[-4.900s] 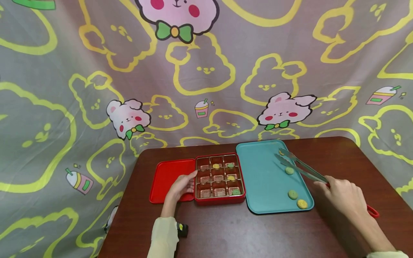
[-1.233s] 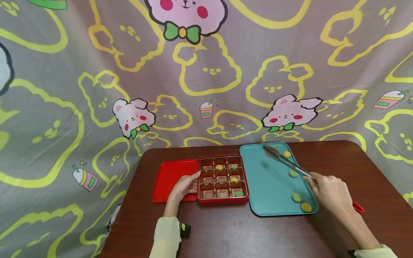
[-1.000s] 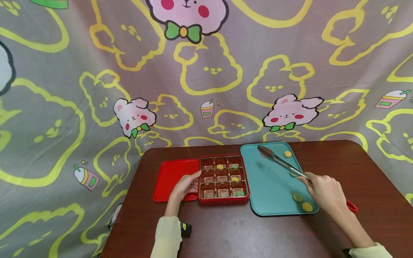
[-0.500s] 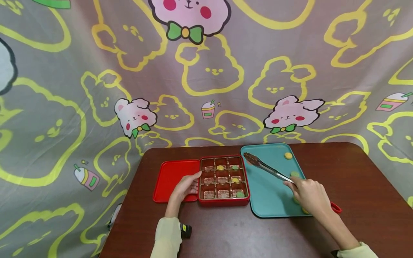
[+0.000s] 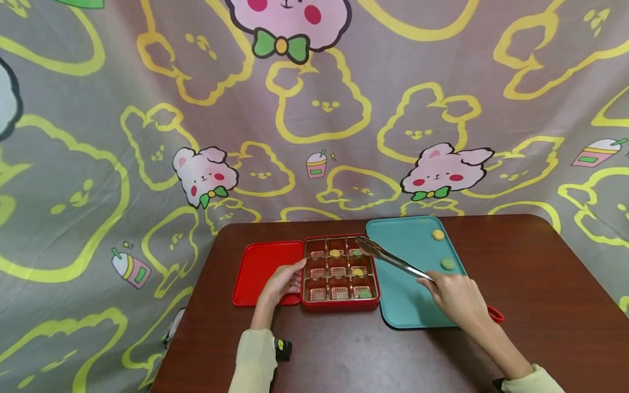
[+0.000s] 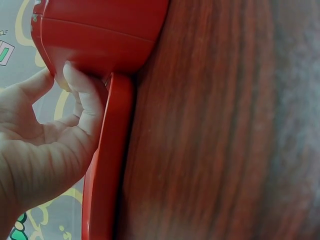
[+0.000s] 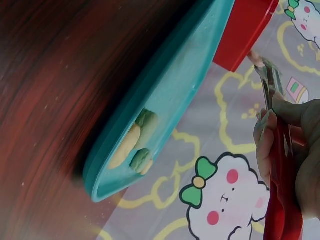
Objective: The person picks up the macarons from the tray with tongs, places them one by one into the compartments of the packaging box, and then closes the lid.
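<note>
My left hand (image 5: pixel 284 283) holds the left side of the red divided box (image 5: pixel 339 307); in the left wrist view the thumb and a curled finger meet its wall. Yellow cookies (image 5: pixel 357 271) and green cookies (image 5: pixel 365 293) lie in some compartments. My right hand (image 5: pixel 458 299) grips red-handled metal tongs (image 5: pixel 398 263). The nearly closed tips hang over the box's back right compartment. Between the tips, a small pinkish piece (image 7: pixel 255 59) shows in the right wrist view; its kind is unclear.
A teal tray (image 5: pixel 403 300) stands right of the box, bearing a yellow cookie (image 5: pixel 438 234), a green cookie (image 5: pixel 447 264), and two more visible in the right wrist view. The red lid (image 5: pixel 255 273) lies left of the box. A patterned curtain (image 5: pixel 344 120) hangs behind the table.
The tongs, spread at the tray's back right in the oldest frame, have closed in and moved left across the tray with the pinkish piece to the box. My left hand keeps its place.
</note>
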A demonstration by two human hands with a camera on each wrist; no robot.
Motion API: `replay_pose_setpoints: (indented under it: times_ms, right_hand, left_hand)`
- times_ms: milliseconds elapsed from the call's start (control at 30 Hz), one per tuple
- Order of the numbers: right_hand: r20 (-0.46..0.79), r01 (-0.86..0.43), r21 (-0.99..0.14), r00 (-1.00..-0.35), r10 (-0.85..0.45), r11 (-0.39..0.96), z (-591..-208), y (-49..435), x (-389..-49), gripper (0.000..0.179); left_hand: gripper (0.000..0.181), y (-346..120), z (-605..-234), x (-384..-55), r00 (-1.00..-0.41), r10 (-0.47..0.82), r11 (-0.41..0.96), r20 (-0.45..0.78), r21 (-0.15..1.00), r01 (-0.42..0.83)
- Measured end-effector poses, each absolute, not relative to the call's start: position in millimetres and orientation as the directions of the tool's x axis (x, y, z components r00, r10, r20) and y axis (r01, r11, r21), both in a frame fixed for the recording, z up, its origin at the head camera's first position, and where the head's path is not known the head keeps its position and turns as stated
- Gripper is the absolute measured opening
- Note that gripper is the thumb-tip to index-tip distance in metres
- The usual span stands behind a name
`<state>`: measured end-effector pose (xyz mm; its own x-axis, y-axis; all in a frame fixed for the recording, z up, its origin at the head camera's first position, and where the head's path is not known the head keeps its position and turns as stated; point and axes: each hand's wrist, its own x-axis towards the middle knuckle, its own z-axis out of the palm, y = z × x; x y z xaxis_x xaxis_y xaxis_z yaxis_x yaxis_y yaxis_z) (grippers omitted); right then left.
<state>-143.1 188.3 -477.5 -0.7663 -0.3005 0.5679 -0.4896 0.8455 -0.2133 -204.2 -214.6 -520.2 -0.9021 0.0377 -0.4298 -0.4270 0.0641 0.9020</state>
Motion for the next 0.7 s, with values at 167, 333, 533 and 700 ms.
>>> replay_pose_setpoints:
  times_ms: [167, 333, 533, 700]
  right_hand:
    - [0.566, -0.502, -0.208, -0.762, -0.315, 0.84, -477, 182, -141, 0.041]
    - [0.569, -0.521, -0.207, -0.753, -0.331, 0.828, -477, 175, -142, 0.042]
    - [0.593, -0.559, -0.205, -0.724, -0.352, 0.804, -479, 168, -142, 0.041]
    - [0.6, -0.569, -0.203, -0.715, -0.358, 0.797, -480, 163, -141, 0.041]
  left_hand:
    - [0.039, -215, -521, -204, -0.9, 0.034, 0.057, -0.434, 0.9, -0.432]
    - [0.039, -216, -523, -205, -0.903, 0.027, 0.052, -0.43, 0.902, -0.428]
    - [0.04, -216, -524, -205, -0.906, 0.028, 0.045, -0.422, 0.906, -0.421]
    - [0.039, -216, -525, -205, -0.899, 0.023, 0.048, -0.436, 0.899, -0.435]
